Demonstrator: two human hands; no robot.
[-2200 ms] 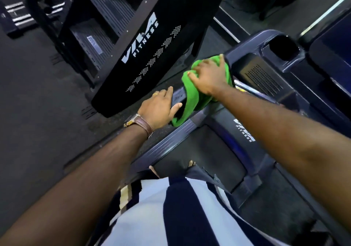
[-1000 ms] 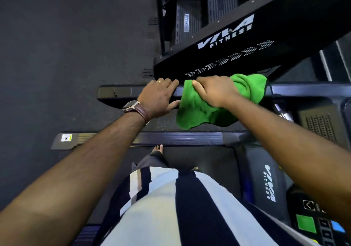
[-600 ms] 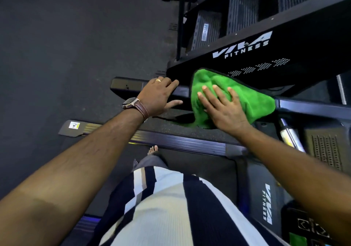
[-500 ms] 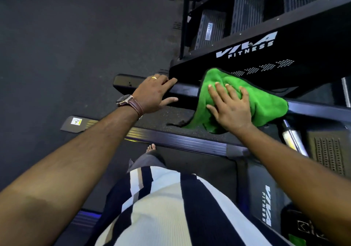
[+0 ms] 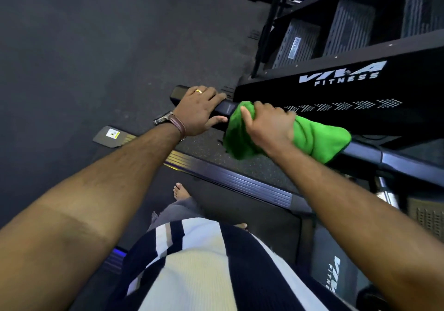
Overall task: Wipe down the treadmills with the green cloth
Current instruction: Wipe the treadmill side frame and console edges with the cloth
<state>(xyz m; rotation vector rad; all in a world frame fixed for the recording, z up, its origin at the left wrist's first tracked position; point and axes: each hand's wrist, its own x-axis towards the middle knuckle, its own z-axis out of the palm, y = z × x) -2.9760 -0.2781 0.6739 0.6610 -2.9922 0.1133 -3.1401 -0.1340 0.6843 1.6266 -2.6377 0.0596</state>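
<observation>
Right hand: your right hand point(image 5: 269, 128) grips the green cloth point(image 5: 312, 140) around the handrail point(image 5: 396, 160).
Left hand: your left hand point(image 5: 199, 111) rests curled on the rail's end.
Progress: mid-wipe — rail end, deck unwiped, I judge.

**Dim gym, soft light from above**

The room is sitting in low, even light, and the dark floor point(image 5: 72, 46) is swallowing most of it. A faint sheen is running along the ribbed side rail point(image 5: 240, 181) of the treadmill, and a small blue glow is showing at its lower edge. The green cloth point(image 5: 317, 137) is glowing almost oversaturated. The wide lens is bending straight lines toward the edges, and the striped shirt point(image 5: 204, 274) is smearing into soft blur up close.
</observation>
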